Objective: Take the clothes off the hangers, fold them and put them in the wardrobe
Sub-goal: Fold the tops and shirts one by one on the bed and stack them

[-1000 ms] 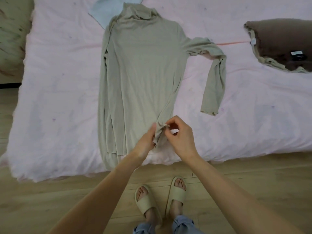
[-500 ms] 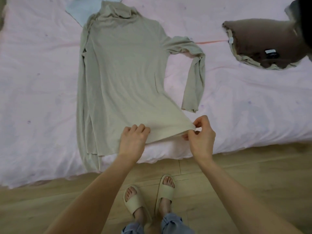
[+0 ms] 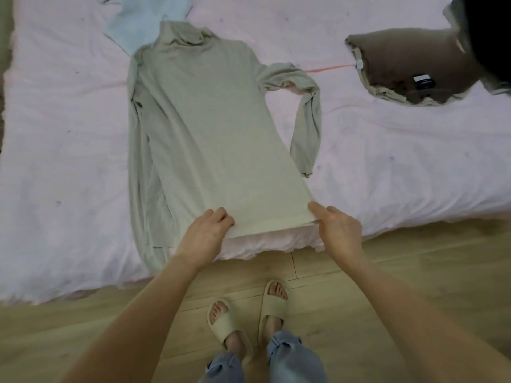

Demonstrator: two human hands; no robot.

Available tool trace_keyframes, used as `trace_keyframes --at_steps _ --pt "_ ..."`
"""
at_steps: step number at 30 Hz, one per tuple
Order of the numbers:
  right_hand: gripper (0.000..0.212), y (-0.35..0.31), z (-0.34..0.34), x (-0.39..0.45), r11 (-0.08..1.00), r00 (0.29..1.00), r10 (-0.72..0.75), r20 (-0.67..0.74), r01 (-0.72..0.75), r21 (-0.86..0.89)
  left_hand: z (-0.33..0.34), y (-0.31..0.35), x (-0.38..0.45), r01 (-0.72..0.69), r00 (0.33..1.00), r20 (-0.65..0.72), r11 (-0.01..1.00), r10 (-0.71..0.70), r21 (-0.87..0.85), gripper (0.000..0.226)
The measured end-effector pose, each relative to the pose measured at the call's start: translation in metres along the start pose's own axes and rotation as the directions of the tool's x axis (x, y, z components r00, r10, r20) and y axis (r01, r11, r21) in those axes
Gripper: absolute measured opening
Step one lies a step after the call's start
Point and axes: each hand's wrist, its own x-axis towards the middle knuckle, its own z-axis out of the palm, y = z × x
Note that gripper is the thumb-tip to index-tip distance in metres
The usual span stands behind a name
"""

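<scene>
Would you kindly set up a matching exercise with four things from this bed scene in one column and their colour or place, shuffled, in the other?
Things:
1. turtleneck top
2. brown garment
3. slippers
4. light blue cloth

Places and colours:
A. on the wooden floor, worn on the feet
B. partly under the collar end of the top, at the far side of the bed
C. beige, spread flat on the pink sheet, hem at the near edge
D. lying on the bed to the right, with a black label showing

Pairs: 1-C, 2-D, 3-A, 4-B
</scene>
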Motion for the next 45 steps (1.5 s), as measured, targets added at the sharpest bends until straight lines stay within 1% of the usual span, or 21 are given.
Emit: trace_keyframes --at_steps 2,4,6,8,9,11,13,15,17,19,21,24,27,29,31,33,35,37,40,43,45 --pt "0.040 0.011 0.013 -0.006 0.997 0.942 0.000 0.335 0.025 -0.069 0.007 0.008 0.000 0.048 0.967 0.246 0.997 -0.063 0.065 0.033" --pt "0.047 0.010 0.020 -0.005 0.998 0.879 0.043 0.475 -0.015 -0.062 0.010 0.008 -0.002 0.130 0.887 0.441 0.991 -0.133 0.039 0.031" --pt "0.045 -0.001 0.019 0.005 0.990 0.869 0.090 0.486 -0.025 -0.139 0.008 -0.002 -0.011 0.274 0.890 0.404 0.956 -0.210 -0.106 0.031" --pt "0.034 -0.017 0.009 0.013 0.963 0.877 0.107 0.469 0.025 -0.267 0.003 -0.018 -0.026 0.413 0.910 0.169 0.858 -0.378 -0.305 0.025" --pt "0.030 -0.028 0.005 0.017 0.946 0.899 0.073 0.431 0.075 -0.316 -0.002 -0.028 -0.034 0.486 0.863 0.046 0.801 -0.503 -0.349 0.023" --pt "0.025 -0.060 -0.004 0.027 0.940 0.944 -0.060 0.324 0.163 -0.299 -0.012 -0.051 -0.048 0.647 0.690 -0.068 0.656 -0.721 -0.389 0.029" --pt "0.026 -0.102 -0.005 0.038 0.967 0.941 -0.203 0.271 0.237 -0.096 -0.017 -0.073 -0.056 0.786 0.527 0.031 0.473 -0.849 -0.398 0.044" --pt "0.028 -0.152 0.001 0.048 0.946 0.893 -0.323 0.313 0.291 0.145 -0.012 -0.091 -0.063 0.849 0.438 0.196 0.332 -0.878 -0.410 0.057" --pt "0.027 -0.195 0.011 0.052 0.906 0.853 -0.402 0.332 0.320 0.276 -0.004 -0.101 -0.062 0.836 0.412 0.299 0.227 -0.861 -0.500 0.049" --pt "0.027 -0.235 0.030 0.056 0.888 0.846 -0.428 0.318 0.327 0.324 0.001 -0.115 -0.065 0.807 0.441 0.305 0.224 -0.844 -0.547 0.023" --pt "0.028 -0.264 0.045 0.058 0.891 0.863 -0.407 0.298 0.305 0.335 0.000 -0.129 -0.070 0.752 0.445 0.286 0.180 -0.849 -0.635 0.017" --pt "0.029 -0.309 0.062 0.056 0.921 0.889 -0.322 0.327 0.212 0.328 -0.033 -0.167 -0.093 0.598 0.339 0.248 0.005 -0.908 -0.801 0.015" --pt "0.028 -0.335 0.072 0.053 0.936 0.916 -0.227 0.329 0.112 0.333 -0.084 -0.218 -0.108 0.497 0.202 -0.025 0.125 -0.979 -0.859 0.007" --pt "0.026 -0.346 0.075 0.053 0.941 0.933 -0.173 0.314 0.062 0.333 -0.099 -0.254 -0.112 0.539 0.226 -0.165 0.265 -0.960 -0.800 0.015" --pt "0.020 -0.348 0.075 0.050 0.941 0.952 -0.119 0.283 0.017 0.337 -0.087 -0.272 -0.115 0.671 0.337 -0.216 0.395 -0.916 -0.628 0.036" --pt "0.015 -0.339 0.075 0.045 0.948 0.965 -0.076 0.252 -0.009 0.318 -0.062 -0.258 -0.118 0.658 0.545 -0.192 0.558 -0.816 -0.505 0.037" --pt "0.011 -0.324 0.074 0.037 0.964 0.961 -0.078 0.266 0.005 0.265 -0.038 -0.225 -0.121 0.497 0.797 -0.098 0.739 -0.596 -0.455 0.033" --pt "0.013 -0.309 0.076 0.029 0.976 0.943 -0.093 0.320 0.022 0.217 -0.015 -0.197 -0.121 0.336 0.933 0.019 0.855 -0.358 -0.394 0.036" --pt "0.031 -0.294 0.084 0.020 0.978 0.907 -0.152 0.392 0.081 0.191 0.011 -0.172 -0.117 0.136 0.986 0.122 0.970 -0.113 -0.204 0.048" --pt "0.042 -0.289 0.095 0.011 0.968 0.895 -0.250 0.370 0.218 0.127 0.025 -0.163 -0.111 0.058 0.997 0.064 0.990 -0.050 -0.129 0.051" --pt "0.044 -0.286 0.105 0.006 0.959 0.905 -0.281 0.320 0.281 0.048 0.034 -0.162 -0.105 0.051 0.999 -0.004 0.987 -0.052 -0.154 0.042"
